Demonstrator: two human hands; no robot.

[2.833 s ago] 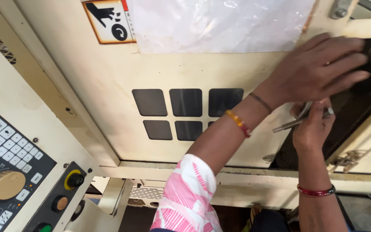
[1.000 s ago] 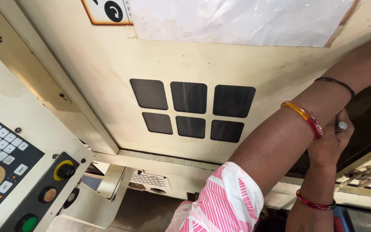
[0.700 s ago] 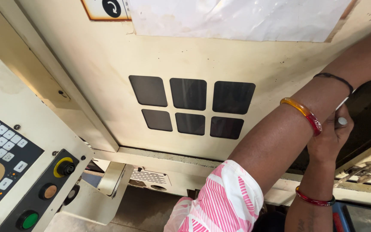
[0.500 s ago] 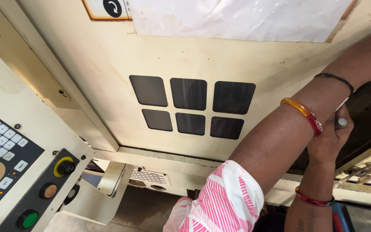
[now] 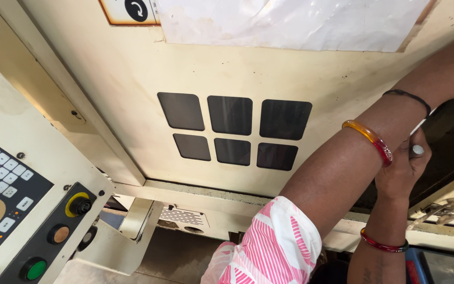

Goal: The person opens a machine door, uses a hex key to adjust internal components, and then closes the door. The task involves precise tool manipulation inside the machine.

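Buttons (image 5: 53, 231) in yellow, brown and green sit on the dark control panel (image 5: 6, 205) at far left, and past it the cream machine door (image 5: 132, 68) carries six dark window panes (image 5: 235, 129) under a taped plastic sheet (image 5: 290, 21). At right, the left arm in a pink striped sleeve (image 5: 277, 247) and orange bangle (image 5: 369, 139) reaches up past the frame edge, so I cannot tell how the left hand is set. The right hand (image 5: 403, 171) is closed around a metal tool (image 5: 418, 150), held at the dark opening (image 5: 447, 142) beside the door.
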